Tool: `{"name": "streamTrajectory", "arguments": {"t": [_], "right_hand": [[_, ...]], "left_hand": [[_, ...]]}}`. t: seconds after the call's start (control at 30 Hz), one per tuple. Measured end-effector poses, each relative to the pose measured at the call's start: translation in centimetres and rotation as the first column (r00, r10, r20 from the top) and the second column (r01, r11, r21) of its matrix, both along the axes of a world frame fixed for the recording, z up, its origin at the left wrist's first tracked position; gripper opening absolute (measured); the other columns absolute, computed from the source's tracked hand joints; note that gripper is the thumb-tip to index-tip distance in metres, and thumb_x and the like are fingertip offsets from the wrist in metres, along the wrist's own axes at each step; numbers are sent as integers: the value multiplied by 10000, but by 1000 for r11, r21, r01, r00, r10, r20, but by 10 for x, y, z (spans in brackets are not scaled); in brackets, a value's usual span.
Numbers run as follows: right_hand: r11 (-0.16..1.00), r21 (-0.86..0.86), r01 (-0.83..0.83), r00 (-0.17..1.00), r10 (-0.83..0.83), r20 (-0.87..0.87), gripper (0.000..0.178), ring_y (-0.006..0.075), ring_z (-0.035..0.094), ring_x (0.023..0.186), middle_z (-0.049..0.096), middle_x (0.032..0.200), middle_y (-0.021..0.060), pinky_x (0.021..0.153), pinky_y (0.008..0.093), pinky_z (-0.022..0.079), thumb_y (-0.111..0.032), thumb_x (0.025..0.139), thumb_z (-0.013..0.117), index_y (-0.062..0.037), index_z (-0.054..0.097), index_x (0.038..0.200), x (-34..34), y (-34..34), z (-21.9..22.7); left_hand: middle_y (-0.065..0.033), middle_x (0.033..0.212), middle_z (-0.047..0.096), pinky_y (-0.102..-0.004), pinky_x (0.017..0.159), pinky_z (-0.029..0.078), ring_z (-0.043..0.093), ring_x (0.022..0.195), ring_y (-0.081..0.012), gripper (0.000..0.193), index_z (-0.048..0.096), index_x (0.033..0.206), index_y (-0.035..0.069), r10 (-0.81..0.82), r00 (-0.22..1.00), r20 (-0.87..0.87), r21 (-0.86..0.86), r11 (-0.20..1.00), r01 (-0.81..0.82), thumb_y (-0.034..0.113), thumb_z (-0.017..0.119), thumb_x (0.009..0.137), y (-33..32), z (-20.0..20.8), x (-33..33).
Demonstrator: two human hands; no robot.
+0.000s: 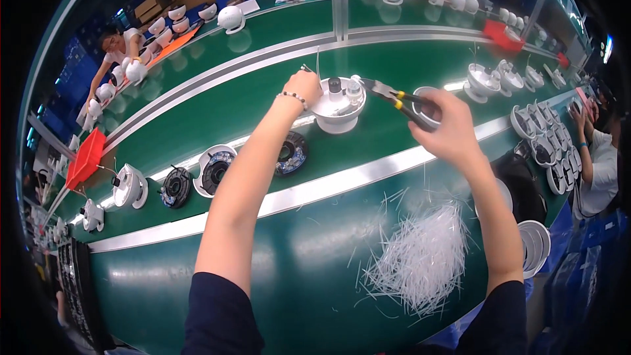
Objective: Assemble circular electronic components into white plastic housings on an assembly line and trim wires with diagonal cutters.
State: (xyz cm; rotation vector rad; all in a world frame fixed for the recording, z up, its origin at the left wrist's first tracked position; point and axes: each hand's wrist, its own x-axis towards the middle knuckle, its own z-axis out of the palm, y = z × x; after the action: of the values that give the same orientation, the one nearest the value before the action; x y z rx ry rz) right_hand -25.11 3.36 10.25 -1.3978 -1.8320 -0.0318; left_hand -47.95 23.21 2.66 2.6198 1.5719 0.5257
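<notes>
A white dome-camera housing [337, 121] stands on the green belt in front of me, with a black cylinder [335, 85] and a clear part inside. My left hand [303, 89] is closed at its left rim. A thin wire with a small pale end pokes out above those fingers; the fingertips are hidden. One thin white strand [318, 62] rises beside them. In my right hand [448, 121] is a pair of cutting pliers [399, 101] with black and yellow handles. Its jaws are at the housing's upper right edge, beside a small white piece.
A heap of thin white plastic strips [420, 256] lies on the near bench. Round black parts [176, 187] and white housings [129, 186] stand along the belt at left; more housings [483, 82] are at right. Co-workers sit at far left, at the back and at right. A red bin [85, 158] stands left.
</notes>
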Motion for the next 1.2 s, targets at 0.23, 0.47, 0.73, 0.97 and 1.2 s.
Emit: {"name": "streamTrajectory", "arguments": {"t": [0.23,0.47,0.73,0.97,1.2], "right_hand": [[979,-101,175,932,-131,338,536,308,504,838,491,889,162,686,394,430,-228,550,685,-19,491,1004,-32,13,-22],[900,-303,314,894,-173,414,507,276,489,889,476,922,135,711,384,404,-287,551,704,-51,522,962,-46,29,-30],[838,-337,428,826,-212,523,505,256,487,918,486,947,122,739,379,406,-340,575,706,-45,554,956,-43,44,-28],[860,-284,423,845,-261,467,496,297,504,883,492,912,157,705,398,432,-330,547,690,-7,575,905,-45,67,-37],[795,-326,511,791,-287,540,459,301,525,873,512,925,166,691,401,467,-317,547,704,7,603,856,-44,74,-31]], "left_hand": [[-203,775,606,-400,716,503,601,758,-349,80,639,720,24,-143,965,-221,44,987,157,57,605,656,-12,20,-5],[-136,761,620,-378,687,494,600,742,-301,107,644,751,73,-250,958,-139,174,946,272,88,597,656,-22,26,3],[-126,705,625,-358,639,480,603,700,-285,88,631,754,48,-231,958,170,150,967,207,108,592,703,-5,19,23],[-145,771,619,-390,668,456,581,749,-339,120,530,778,33,-213,947,241,69,977,202,87,613,710,-10,22,36],[-158,746,601,-402,644,435,565,745,-351,131,524,770,35,-300,925,234,153,951,270,116,613,719,-8,18,49]]}}
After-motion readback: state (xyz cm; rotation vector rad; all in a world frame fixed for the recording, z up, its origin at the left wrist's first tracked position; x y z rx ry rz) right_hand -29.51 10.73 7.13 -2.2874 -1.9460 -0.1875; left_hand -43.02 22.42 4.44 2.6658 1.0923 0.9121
